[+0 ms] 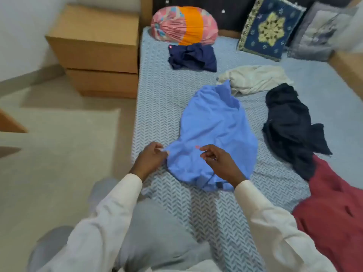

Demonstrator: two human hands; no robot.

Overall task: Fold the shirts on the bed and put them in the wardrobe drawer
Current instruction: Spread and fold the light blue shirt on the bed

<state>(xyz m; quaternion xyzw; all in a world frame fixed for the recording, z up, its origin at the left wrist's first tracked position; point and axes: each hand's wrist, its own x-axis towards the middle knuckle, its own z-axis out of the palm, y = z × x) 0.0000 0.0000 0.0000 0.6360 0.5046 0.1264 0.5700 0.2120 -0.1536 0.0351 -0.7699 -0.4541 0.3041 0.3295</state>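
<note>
A light blue shirt (216, 130) lies crumpled in the middle of the bed (157, 107). My left hand (152, 158) pinches the shirt's near left edge. Over the shirt's near part, my right hand (220, 161) pinches the blue cloth with curled fingers. Further back lie a cream shirt (255, 78) and a navy garment (192, 57), both bunched up. To the right a black garment (290, 126) is heaped, and a dark red one (334, 211) lies at the near right.
A wooden bedside cabinet (98, 54) with two drawers stands left of the bed. A pink and orange bundle (184, 25), a blue patterned cushion (271, 28) and a grey cushion (318, 32) lean at the headboard. Beige floor (59, 154) lies to the left.
</note>
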